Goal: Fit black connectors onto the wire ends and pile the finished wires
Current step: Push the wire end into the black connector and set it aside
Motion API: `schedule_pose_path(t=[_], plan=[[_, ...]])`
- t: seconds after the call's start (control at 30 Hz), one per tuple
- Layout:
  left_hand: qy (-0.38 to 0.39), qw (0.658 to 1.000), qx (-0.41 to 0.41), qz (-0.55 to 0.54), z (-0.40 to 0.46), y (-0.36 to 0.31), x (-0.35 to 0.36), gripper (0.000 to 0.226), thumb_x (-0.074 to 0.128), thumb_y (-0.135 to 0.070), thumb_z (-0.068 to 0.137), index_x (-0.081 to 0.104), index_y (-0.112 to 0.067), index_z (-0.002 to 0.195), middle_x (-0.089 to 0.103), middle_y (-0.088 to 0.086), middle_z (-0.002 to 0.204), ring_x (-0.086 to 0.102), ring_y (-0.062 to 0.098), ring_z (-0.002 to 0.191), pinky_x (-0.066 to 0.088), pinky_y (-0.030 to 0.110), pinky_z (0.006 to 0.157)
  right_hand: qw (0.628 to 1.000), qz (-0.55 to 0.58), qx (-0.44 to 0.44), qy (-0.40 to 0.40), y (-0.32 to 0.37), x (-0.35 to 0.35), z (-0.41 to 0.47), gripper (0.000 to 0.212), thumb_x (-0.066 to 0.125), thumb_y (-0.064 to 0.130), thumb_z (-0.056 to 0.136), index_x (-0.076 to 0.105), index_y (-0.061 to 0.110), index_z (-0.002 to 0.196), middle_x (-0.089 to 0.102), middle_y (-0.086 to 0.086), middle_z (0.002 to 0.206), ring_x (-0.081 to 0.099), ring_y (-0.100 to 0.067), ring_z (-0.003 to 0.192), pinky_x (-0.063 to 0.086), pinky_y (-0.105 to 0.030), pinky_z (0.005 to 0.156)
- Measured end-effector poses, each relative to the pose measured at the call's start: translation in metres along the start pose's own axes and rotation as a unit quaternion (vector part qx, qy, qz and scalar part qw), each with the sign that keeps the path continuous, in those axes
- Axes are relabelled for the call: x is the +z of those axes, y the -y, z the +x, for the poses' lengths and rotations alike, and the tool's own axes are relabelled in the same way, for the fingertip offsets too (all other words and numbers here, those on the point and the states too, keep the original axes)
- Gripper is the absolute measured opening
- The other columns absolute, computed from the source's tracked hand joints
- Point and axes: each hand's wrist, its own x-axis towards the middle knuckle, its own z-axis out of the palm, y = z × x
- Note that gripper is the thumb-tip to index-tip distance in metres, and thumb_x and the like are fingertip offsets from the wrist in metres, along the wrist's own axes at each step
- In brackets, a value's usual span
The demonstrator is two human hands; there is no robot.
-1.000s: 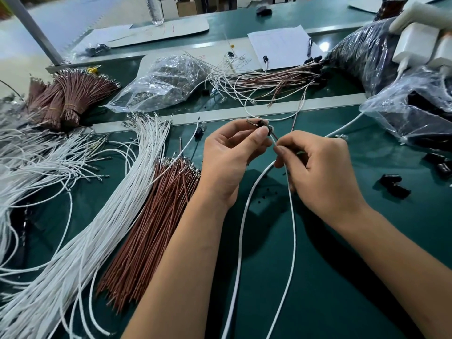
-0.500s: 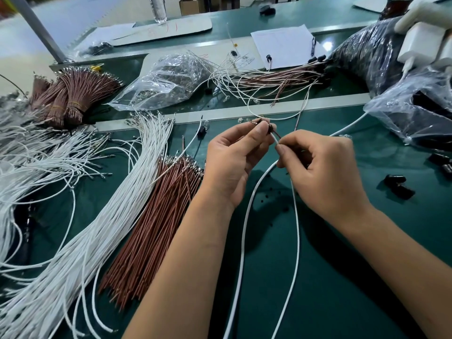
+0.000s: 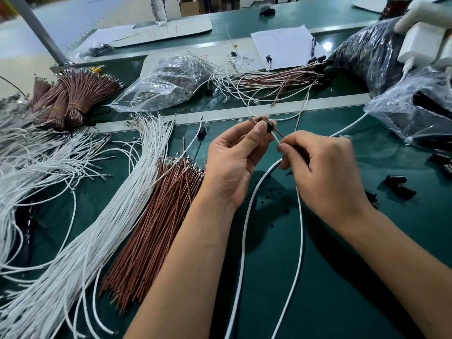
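- Judging progress, I'd call this mid-job: a finished pile (image 3: 274,78) lies at the far side of the desk (image 3: 342,277), while big white (image 3: 80,241) and brown bundles (image 3: 151,236) wait.
- My left hand (image 3: 234,165) pinches the black connector (image 3: 269,126); my right hand (image 3: 322,172) pinches the white wire (image 3: 247,228) just behind it — both raised above the desk.
- The connector looks small and dark, with metal terminals poking out its far end.

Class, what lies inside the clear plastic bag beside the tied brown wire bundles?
Inside the clear plastic bag, a heap of small, shiny, metallic-looking pieces shows; crinkles and glare hide exactly what they are.
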Motion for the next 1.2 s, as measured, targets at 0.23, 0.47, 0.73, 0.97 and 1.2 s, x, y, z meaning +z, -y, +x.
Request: schedule_pose_path(t=[0.23, 0.47, 0.73, 0.97, 1.2], plan=[[-0.02, 0.999, 0.043, 0.022, 0.0, 0.004, 0.001, 0.022, 0.069, 0.0, 0.083, 0.068, 0.006, 0.104, 0.075, 0.008, 0.091, 0.069, 0.012, 0.077, 0.055, 0.019, 0.075, 1.0, 0.001, 0.003, 0.007, -0.001, 0.001, 0.0, 0.011, 0.068, 0.013, 0.098, 0.073, 0.013, 0.088, 0.07, 0.007, 0.068, 0.063, -0.013, 0.059, 0.052, -0.039, 0.065], [-0.047, 0.996, 0.075, -0.005, 0.001, 0.0, 0.001, 0.029, 0.07, -0.005, 0.076, 0.069, 0.003, 0.103, 0.075, 0.01, 0.092, 0.07, 0.013, 0.081, 0.055, 0.02, 0.075, 0.997, 0.051, 0.055, 0.03, -0.01, 0.003, 0.001, 0.013, 0.073, 0.016, 0.092, 0.075, 0.022, 0.081, 0.071, 0.014, 0.065, 0.067, -0.017, 0.056, 0.055, -0.037, 0.063], [0.03, 0.988, 0.108, 0.102, -0.003, -0.002, 0.002, 0.02, 0.064, 0.011, 0.087, 0.069, 0.003, 0.105, 0.074, 0.009, 0.095, 0.069, 0.016, 0.091, 0.055, 0.023, 0.082, 0.97, 0.216, 0.106, 0.017, -0.013, 0.006, 0.002, 0.008, 0.07, 0.019, 0.098, 0.078, 0.018, 0.097, 0.077, 0.003, 0.079, 0.063, -0.002, 0.051, 0.047, -0.015, 0.049], [0.061, 0.977, 0.16, 0.13, -0.005, -0.003, 0.004, 0.02, 0.07, 0.017, 0.079, 0.069, 0.003, 0.093, 0.073, 0.008, 0.088, 0.068, 0.013, 0.082, 0.055, 0.024, 0.08, 0.965, 0.24, 0.107, -0.005, -0.013, 0.007, 0.0, 0.007, 0.073, 0.03, 0.095, 0.079, 0.028, 0.092, 0.075, 0.004, 0.075, 0.054, -0.013, 0.044, 0.046, -0.026, 0.042], [0.078, 0.959, 0.203, 0.18, -0.005, -0.003, 0.006, 0.025, 0.074, 0.02, 0.075, 0.072, 0.0, 0.091, 0.076, 0.006, 0.087, 0.071, 0.016, 0.081, 0.058, 0.03, 0.081, 0.963, 0.251, 0.091, -0.042, -0.014, 0.008, 0.0, 0.013, 0.073, 0.035, 0.095, 0.081, 0.024, 0.097, 0.074, 0.008, 0.073, 0.051, -0.004, 0.044, 0.04, -0.017, 0.047]])
